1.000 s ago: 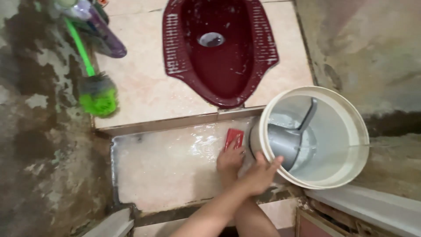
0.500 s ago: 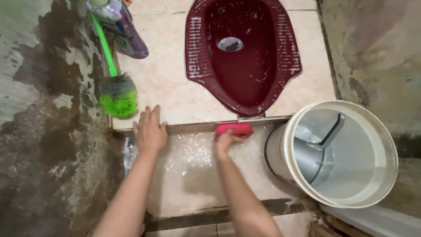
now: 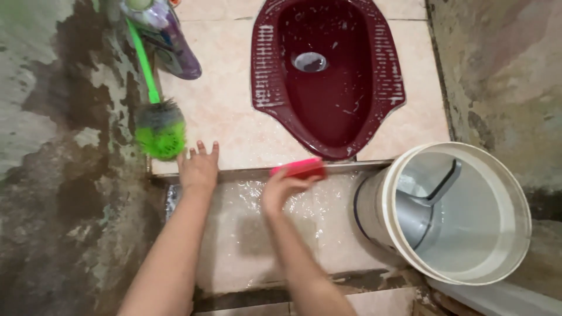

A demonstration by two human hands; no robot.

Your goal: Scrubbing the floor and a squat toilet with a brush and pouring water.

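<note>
Leftward slides the right hand (image 3: 280, 188), gripping a red scrubber (image 3: 297, 169) against the step edge (image 3: 246, 174); left hand (image 3: 199, 168), at nine o'clock, presses flat there.

Both bare forearms reach in from the near edge and stretch toward the far side. The left arm runs from the near left up to the left hand (image 3: 199, 169), which lies palm down with the wrist straight. Its fingers (image 3: 202, 149) are spread a little and point away, flat and curled round nothing. The right arm comes in from the near middle and angles slightly leftward up to the wrist, where it bends toward the right. The right hand (image 3: 281, 186) is blurred; its fingers are closed in a grip, knuckles raised, thumb side turned to the far right. The two hands sit near each other, apart, the left one slightly farther out.
</note>
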